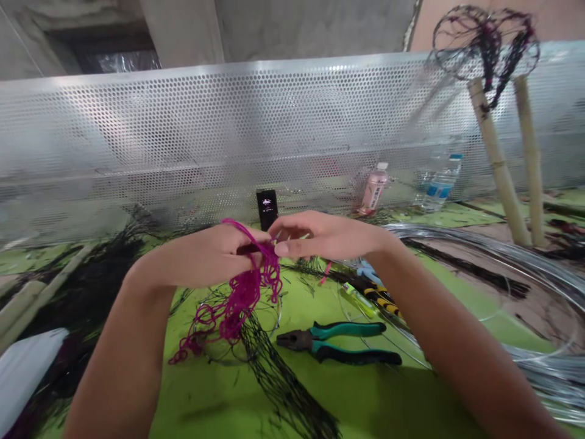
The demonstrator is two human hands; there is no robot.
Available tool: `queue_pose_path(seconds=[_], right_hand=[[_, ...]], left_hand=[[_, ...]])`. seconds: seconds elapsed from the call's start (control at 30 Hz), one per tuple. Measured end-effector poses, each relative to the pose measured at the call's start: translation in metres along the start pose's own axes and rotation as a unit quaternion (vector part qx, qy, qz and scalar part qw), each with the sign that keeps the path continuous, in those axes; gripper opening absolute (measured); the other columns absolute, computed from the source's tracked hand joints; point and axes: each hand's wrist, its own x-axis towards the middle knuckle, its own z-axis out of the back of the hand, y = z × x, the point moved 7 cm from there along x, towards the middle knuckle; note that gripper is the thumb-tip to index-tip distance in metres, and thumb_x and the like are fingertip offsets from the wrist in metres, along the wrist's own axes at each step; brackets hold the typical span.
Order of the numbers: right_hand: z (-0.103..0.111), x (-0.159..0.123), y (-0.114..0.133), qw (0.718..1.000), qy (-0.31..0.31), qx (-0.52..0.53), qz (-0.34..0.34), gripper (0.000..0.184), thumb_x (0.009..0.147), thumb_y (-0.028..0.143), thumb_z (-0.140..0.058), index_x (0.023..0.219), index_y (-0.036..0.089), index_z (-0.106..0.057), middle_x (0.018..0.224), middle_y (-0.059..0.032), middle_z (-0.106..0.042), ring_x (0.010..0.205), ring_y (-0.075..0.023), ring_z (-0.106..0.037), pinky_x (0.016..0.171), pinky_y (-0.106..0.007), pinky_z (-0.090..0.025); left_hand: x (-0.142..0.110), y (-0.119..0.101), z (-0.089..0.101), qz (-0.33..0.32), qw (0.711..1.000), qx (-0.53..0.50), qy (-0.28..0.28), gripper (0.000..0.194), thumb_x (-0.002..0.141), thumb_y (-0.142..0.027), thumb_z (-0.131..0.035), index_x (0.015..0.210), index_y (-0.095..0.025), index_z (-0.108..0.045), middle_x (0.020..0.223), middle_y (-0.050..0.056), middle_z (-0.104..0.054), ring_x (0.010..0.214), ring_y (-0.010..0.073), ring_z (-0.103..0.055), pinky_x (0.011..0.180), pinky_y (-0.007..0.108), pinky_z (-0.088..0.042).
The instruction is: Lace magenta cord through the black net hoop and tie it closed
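My left hand [214, 256] is closed around a bunch of magenta cord [237, 299], which loops over its fingers and hangs in a tangle toward the green mat. My right hand [320, 235] meets it from the right, fingers pinched on the cord near the left hand's fingertips. Black netting [278, 372] trails down under the magenta cord, and a thin wire ring [274, 314] lies below the hands. Both hands hover above the mat.
Teal-handled pliers [342, 341] lie on the green mat [228, 396] below my right hand, with a yellow-black tool [381, 299] beyond. A small black device [267, 207], two bottles [373, 189], a perforated metal wall [228, 134], coiled steel wire [539, 268] and bamboo poles [496, 158] surround.
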Motion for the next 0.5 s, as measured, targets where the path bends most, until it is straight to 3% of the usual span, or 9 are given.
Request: queue_pose_path(seconds=[0.13,0.3,0.37,0.43,0.47,0.5], right_hand=[[-0.007,0.001,0.002,0.997,0.052,0.036,0.033,0.024,0.098,0.034,-0.061,0.081,0.017,-0.064,0.069,0.0015,-0.061,0.063,-0.0105,-0.056,0.059,-0.023,-0.042],[0.029,-0.010,-0.002,0.977,-0.084,0.157,0.119,0.021,0.096,0.034,-0.065,0.084,0.018,-0.067,0.065,0.0034,-0.057,0.058,-0.0093,-0.051,0.056,-0.024,-0.040],[0.053,-0.020,-0.009,0.940,-0.175,0.251,0.153,0.020,0.092,0.037,-0.069,0.081,0.021,-0.066,0.068,0.0023,-0.059,0.059,-0.0111,-0.052,0.057,-0.026,-0.042],[0.077,-0.035,-0.015,0.872,-0.263,0.363,0.199,0.021,0.086,0.039,-0.072,0.075,0.024,-0.061,0.072,0.0026,-0.058,0.063,-0.0122,-0.052,0.060,-0.028,-0.043],[0.087,-0.042,-0.018,0.837,-0.293,0.407,0.220,0.022,0.085,0.039,-0.071,0.073,0.024,-0.059,0.075,0.0027,-0.058,0.066,-0.0125,-0.052,0.063,-0.028,-0.044],[0.096,-0.049,-0.020,0.809,-0.312,0.439,0.237,0.022,0.084,0.038,-0.070,0.072,0.025,-0.057,0.079,0.0028,-0.057,0.070,-0.0124,-0.051,0.065,-0.028,-0.043]], left_hand=[[0.000,0.005,-0.003,0.028,0.999,-0.009,0.021,0.022,0.087,-0.027,-0.056,0.087,-0.028,-0.078,0.077,0.000,-0.072,0.070,0.0203,-0.067,0.067,0.028,-0.049],[-0.007,0.015,0.010,0.035,0.999,-0.025,-0.024,0.031,0.091,-0.043,-0.059,0.112,-0.033,-0.079,0.105,0.003,-0.078,0.094,0.0244,-0.071,0.078,0.029,-0.054],[-0.015,0.025,0.015,0.049,0.997,-0.063,-0.012,0.042,0.092,-0.046,-0.060,0.131,-0.037,-0.072,0.115,0.004,-0.076,0.094,0.0237,-0.070,0.077,0.028,-0.054],[-0.023,0.036,0.020,0.057,0.991,-0.122,0.008,0.047,0.092,-0.045,-0.059,0.138,-0.037,-0.067,0.111,0.007,-0.077,0.077,0.0209,-0.068,0.070,0.029,-0.054],[-0.027,0.043,0.028,0.057,0.988,-0.142,-0.026,0.046,0.090,-0.045,-0.062,0.134,-0.035,-0.071,0.104,0.009,-0.078,0.067,0.0193,-0.065,0.065,0.030,-0.053],[-0.032,0.051,0.043,0.054,0.982,-0.150,-0.104,0.043,0.084,-0.044,-0.069,0.124,-0.029,-0.077,0.095,0.011,-0.078,0.060,0.0182,-0.061,0.061,0.031,-0.052]])
